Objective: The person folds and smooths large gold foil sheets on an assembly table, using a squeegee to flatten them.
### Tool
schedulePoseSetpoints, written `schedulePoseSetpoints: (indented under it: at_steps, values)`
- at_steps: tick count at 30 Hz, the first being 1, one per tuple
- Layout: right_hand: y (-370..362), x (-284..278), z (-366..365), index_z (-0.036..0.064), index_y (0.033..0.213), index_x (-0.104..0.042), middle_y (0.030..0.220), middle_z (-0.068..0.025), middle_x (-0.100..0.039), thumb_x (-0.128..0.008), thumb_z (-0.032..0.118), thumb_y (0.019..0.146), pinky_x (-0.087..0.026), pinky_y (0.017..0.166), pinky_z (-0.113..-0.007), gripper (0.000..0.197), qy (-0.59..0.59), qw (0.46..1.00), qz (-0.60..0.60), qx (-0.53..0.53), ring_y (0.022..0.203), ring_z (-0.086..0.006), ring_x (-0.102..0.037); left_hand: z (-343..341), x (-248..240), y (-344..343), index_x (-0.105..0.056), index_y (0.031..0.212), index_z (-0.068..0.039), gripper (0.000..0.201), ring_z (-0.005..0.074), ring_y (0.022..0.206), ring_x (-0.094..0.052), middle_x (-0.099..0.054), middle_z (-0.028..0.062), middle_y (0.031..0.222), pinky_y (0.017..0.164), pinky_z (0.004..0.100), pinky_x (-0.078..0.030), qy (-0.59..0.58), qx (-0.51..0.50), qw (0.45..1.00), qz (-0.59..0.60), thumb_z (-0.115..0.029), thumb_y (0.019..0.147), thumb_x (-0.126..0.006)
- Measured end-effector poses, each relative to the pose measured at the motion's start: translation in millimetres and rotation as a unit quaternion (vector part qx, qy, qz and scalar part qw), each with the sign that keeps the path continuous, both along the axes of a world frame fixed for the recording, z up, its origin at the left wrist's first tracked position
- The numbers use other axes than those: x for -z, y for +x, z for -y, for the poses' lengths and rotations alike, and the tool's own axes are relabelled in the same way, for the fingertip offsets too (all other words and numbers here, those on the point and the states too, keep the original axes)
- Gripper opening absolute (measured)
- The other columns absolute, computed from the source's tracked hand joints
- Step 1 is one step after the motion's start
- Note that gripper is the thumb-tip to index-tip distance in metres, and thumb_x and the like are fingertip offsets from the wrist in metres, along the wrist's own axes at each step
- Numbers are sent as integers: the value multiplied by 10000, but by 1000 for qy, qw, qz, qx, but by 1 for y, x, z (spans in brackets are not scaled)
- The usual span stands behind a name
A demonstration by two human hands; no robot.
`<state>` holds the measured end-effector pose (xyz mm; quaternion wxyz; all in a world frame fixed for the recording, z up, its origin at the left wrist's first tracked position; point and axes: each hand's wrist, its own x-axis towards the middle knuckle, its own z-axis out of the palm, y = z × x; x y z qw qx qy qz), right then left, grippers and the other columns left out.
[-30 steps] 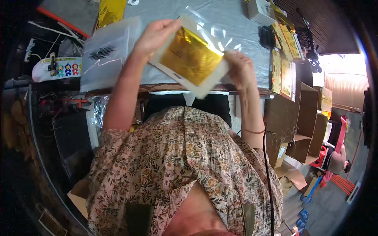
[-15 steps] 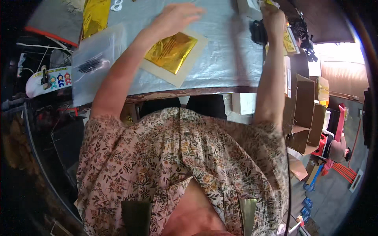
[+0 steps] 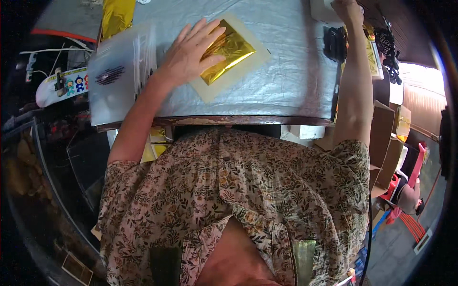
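One floral, short-sleeved shirt fills the space nearest the camera, and two bare forearms reach from it across one table with a silvery-grey covering and a worn brown front edge. There are two hands. The left hand is spread, palm down, its fingers apart and thumb out to the right. Under and beside it lies one gold foil packet, set on one pale sheet that shows as a border around it. The left hand's fingers cover the packet's left part; the rest shows just right of the thumb. The packet is well apart from the right hand, which is at the upper right by one white box. That hand's fingers look bent, but one cannot tell whether they pinch anything.

Left of the packet lies one stack of clear plastic bags, too overlapped to count. Beyond the stack is one piece of gold foil. One black object sits near the right forearm. Far off to the right, one other person is beside several orange-red tubes.
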<state>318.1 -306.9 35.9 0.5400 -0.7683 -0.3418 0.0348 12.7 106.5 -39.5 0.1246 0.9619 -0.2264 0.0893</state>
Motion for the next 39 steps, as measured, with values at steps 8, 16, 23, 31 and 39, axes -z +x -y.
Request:
schedulePoseSetpoints:
  at_steps: [8,16,23,31,39]
  values:
    - [-30,19,-42,47,761,-732,757,-230,-693,-658,212,810,-561,765,-533,187,-288,797,271,456,892,-427,-691,65,-19,-22,-568,1151,-42,601,319,1131,-553,-536,110,1216,974,410,-471,-147,4,989,7,-353,743,-881]
    - [2,30,-28,51,742,-744,821,-215,-734,-707,206,757,-572,716,-459,160,-369,823,236,361,773,-379,-722,68,-5,-23,-562,1016,-35,396,333,1085,-574,-550,125,1157,918,437,-479,-229,-11,973,-19,-205,787,-837]
    - [-56,-8,-65,3,896,-743,805,-201,-737,-631,135,929,-549,629,-467,176,-255,822,302,410,693,-309,-725,74,-10,-31,-604,885,-32,162,297,978,-641,-621,76,1088,845,426,-519,-174,-12,981,84,-92,827,-743]
    - [-234,-15,-82,48,1218,-717,743,-14,-661,-587,223,1032,-468,569,-299,287,-153,983,-52,89,598,-126,-558,78,-9,-29,-602,879,-36,142,298,987,-654,-647,85,1117,846,419,-526,-185,-29,979,83,-73,837,-732]
    - [-305,23,-92,21,1270,-676,793,-45,-670,-661,81,965,-496,649,-282,312,-176,954,-244,-1,735,-107,-610,79,-8,-28,-584,856,-27,155,322,992,-665,-665,115,1118,841,420,-533,-224,-36,972,59,-51,839,-736]
